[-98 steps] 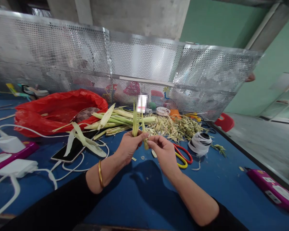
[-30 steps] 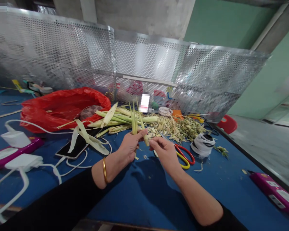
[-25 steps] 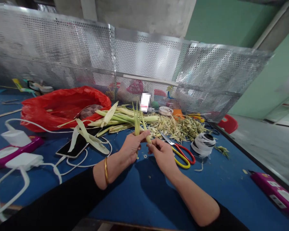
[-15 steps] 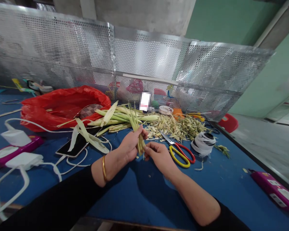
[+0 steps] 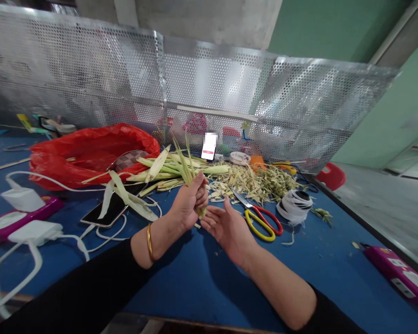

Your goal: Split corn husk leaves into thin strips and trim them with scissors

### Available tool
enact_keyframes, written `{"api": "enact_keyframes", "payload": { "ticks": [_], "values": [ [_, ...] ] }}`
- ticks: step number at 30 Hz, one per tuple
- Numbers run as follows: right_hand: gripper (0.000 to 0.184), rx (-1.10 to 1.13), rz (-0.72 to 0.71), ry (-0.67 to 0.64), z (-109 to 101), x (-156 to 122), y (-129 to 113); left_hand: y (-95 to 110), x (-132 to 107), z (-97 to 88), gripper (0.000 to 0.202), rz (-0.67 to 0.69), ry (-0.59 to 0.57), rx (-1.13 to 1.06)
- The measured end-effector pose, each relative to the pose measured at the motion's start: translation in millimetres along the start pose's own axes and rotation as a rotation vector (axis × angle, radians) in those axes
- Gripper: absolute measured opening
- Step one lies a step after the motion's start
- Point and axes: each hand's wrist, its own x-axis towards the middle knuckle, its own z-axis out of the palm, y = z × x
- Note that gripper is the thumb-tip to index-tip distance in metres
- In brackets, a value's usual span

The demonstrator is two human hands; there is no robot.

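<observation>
My left hand is closed around a bundle of green corn husks, whose pointed ends stick up and whose pale base shows below the fist. Close beside that base is my right hand, palm turned up and fingers stretched out, with nothing in it. Scissors with one red and one yellow handle lie just to its right. Behind my left hand a pile of longer green husks and stalks rests on the blue table.
A red plastic bag stands open at the left, near a dark phone and white cables. Pale trimmings are heaped behind the scissors. White string and a purple power strip are at right. Perforated metal panels rise behind.
My right hand's fingers have come off the bundle's lower end and spread, palm upward. My left hand has closed more fully around the husks, which now lean more to the left.
</observation>
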Motion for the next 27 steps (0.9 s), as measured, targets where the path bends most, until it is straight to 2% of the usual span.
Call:
{"api": "enact_keyframes", "payload": {
  "ticks": [3,6,11,15,17,22,24,27],
  "values": [
    [0.056,0.125,0.142,-0.162,4,-5,0,-10,-7,4.8,0.043,0.05,0.001,0.105],
    [0.062,0.167,0.13,-0.262,4,-8,0,-21,-11,5.9,0.045,0.02,-0.008,0.201],
    [0.065,0.185,0.104,-0.253,2,-7,2,-27,-11,3.5,0.044,0.01,-0.021,0.279],
    [0.062,0.062,0.085,-0.229,3,-6,4,-27,-10,2.2,0.047,-0.048,-0.01,0.301],
    [0.057,-0.062,-0.027,-0.182,2,-5,0,-26,-11,1.9,0.049,-0.08,-0.044,0.3],
    [0.041,-0.416,-0.565,0.087,-4,-2,-25,-23,-12,3.7,0.067,-0.256,-0.131,0.309],
    [0.037,-0.503,-0.63,0.115,-5,-3,-35,-24,-14,4.8,0.069,-0.294,-0.126,0.344],
    [0.03,-0.592,-0.581,-0.004,-3,-6,-42,-28,-18,4.6,0.062,-0.264,-0.147,0.457]
  ]
}}
